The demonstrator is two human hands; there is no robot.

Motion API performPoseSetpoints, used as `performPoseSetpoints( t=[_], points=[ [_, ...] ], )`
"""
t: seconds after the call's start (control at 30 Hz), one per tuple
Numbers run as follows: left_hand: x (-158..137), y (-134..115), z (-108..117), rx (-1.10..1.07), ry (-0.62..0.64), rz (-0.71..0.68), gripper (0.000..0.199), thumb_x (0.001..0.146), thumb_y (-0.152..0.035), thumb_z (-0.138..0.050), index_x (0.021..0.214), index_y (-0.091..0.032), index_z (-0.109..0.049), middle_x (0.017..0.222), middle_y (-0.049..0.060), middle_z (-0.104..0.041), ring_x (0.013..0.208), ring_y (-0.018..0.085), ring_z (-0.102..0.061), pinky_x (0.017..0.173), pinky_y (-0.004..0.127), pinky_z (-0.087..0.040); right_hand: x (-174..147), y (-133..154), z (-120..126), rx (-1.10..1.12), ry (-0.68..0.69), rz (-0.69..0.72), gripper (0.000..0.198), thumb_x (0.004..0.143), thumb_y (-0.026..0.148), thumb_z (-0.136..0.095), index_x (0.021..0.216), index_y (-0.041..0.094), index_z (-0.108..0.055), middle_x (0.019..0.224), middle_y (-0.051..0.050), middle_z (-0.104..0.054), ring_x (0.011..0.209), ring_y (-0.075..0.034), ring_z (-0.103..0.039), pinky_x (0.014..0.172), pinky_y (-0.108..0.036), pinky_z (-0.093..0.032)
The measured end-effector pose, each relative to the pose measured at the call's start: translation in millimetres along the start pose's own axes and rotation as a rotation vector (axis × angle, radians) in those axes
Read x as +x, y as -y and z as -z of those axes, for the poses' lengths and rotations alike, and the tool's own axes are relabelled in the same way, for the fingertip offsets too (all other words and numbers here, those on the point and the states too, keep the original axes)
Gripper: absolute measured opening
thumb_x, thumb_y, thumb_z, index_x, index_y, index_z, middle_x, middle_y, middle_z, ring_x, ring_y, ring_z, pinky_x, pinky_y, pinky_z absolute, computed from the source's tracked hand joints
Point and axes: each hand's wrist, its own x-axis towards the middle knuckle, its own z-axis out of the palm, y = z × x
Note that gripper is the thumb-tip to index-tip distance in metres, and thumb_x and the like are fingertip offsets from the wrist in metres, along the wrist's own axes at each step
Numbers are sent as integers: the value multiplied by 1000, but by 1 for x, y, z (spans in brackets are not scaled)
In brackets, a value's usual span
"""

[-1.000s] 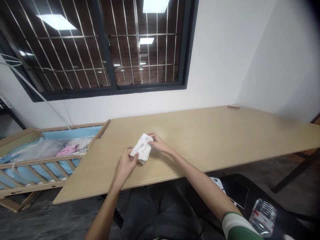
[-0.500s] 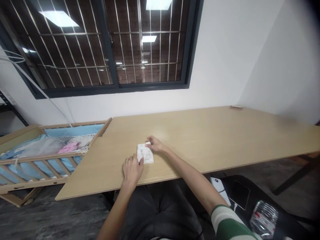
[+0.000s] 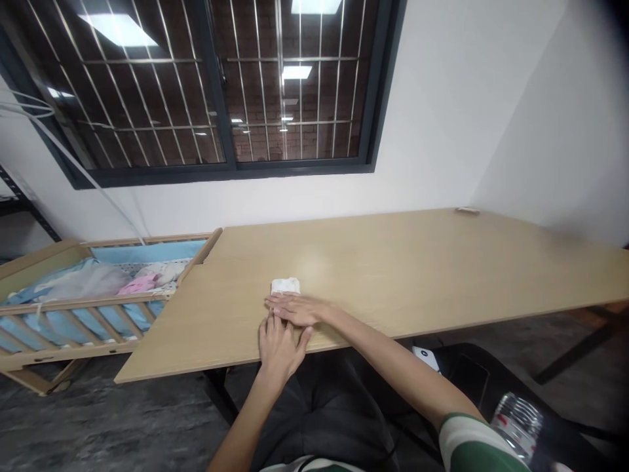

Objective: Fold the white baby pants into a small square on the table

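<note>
- Hiding most of the near part of a white folded piece (image 3: 285, 285), the right hand (image 3: 299, 309) lies across it; only the far strip shows, just beyond the fingers, and whether it is cloth or paper I cannot tell.
- The fingertips of the left hand (image 3: 281, 344) disappear beneath the right fingers, so whether they touch the white piece cannot be made out.
- Well to the right of the hands, a pale object (image 3: 425, 358) is partly covered by the right forearm, and a clear bottle (image 3: 519, 423) is partly hidden by the striped sleeve (image 3: 469, 446).
- Far beyond the hands and to their right, a small flat item (image 3: 466, 210) sits at the table's back corner, too small to identify.
- The right hand is palm down and flattened, fingers straight, close together and pointing left.
- The left hand is also palm down, nearer the body, its fingers pointing away and its thumb spread out to the right; neither hand visibly pinches anything.
- Both forearms reach in from the near side over the edge of the table (image 3: 393, 269).
- Left of the hands, well apart, stands a wooden crib (image 3: 103, 303).
</note>
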Motion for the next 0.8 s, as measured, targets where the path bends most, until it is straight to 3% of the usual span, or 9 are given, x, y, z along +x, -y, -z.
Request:
performPoseSetpoints(
  t=[0.27, 0.43, 0.57, 0.7, 0.8],
  points=[
    [1, -1, 4, -8, -20, 7, 72, 98, -64, -35, 152, -18, -46, 155, 20, -45, 140, 39, -42, 113, 53, -35, 12, -52, 18, -47, -60, -122, 56, 104, 53, -39, 156, 32, -39, 165, 1, -29, 155, -20, -20, 128, -44, -10],
    [0, 0, 3, -14, -7, 8, 73, 98, -63, -36, 152, -15, -46, 155, 23, -44, 140, 41, -41, 113, 53, -34, 19, -70, 19, -114, -72, -185, 64, 105, 55, -30, 161, 24, -31, 168, -3, -21, 156, -20, -12, 128, -41, -6],
    [7, 7, 8, -57, 1, 11, 65, 100, -60, -35, 149, -19, -50, 150, 20, -50, 134, 37, -48, 110, 50, -37, 18, -74, 9, -89, -143, -201, 70, 105, 58, -23, 162, 17, -26, 169, -8, -18, 157, -21, -11, 128, -40, -6],
    [25, 22, 19, -69, -17, 152, 56, 101, -54, -35, 138, -18, -58, 127, 18, -65, 118, 32, -60, 101, 44, -43, 14, -72, -1, -63, -247, -280, 76, 105, 62, -17, 164, 14, -17, 170, -12, -14, 157, -23, -11, 127, -42, -9],
    [41, 33, 23, 27, 1, 280, 54, 101, -52, -35, 122, -10, -63, 118, 22, -67, 115, 35, -61, 97, 45, -44, 11, -68, -4, -68, -384, -308, 73, 106, 59, -17, 161, 12, -23, 167, -17, -23, 154, -25, -20, 125, -41, -16]
  ],
)
